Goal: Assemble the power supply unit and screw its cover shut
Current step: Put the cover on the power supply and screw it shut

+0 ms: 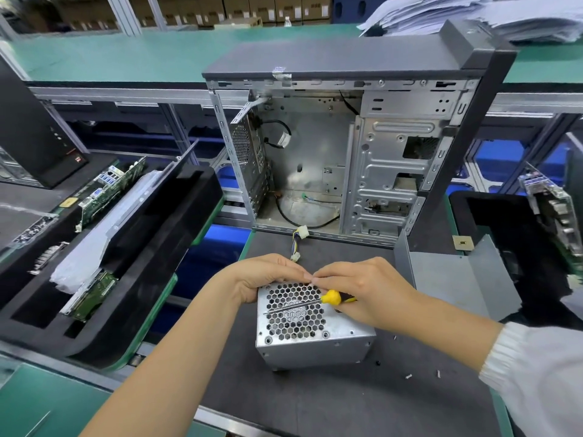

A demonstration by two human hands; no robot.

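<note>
Head view, left to right: black foam tray (151, 234) sits on the green bench edge, holding circuit boards (110, 187) and a plastic-wrapped part (94, 247) in its slots. Dark mat (315, 398) covers the work surface in front of you. Your left hand (265, 275) curls over the far top edge of the power supply unit (312, 335), gripping it. PSU stands on the mat, honeycomb fan grille (293, 310) facing up, its wire bundle with white connectors (299, 238) trailing toward the open computer case (340, 146) behind it. Your right hand (362, 288) holds the yellow-handled screwdriver (328, 299), shaft lying across the grille, while its fingertips meet the left's at the top edge; can't tell if something's pinched there. Loose screws (408, 376) lie on the mat right of the PSU. Grey metal panel (451, 279) rests further right, then another black tray (504, 222) with a board. Back right: stacked papers (473, 14) on the green bench (126, 52); cartons line the far wall.
</note>
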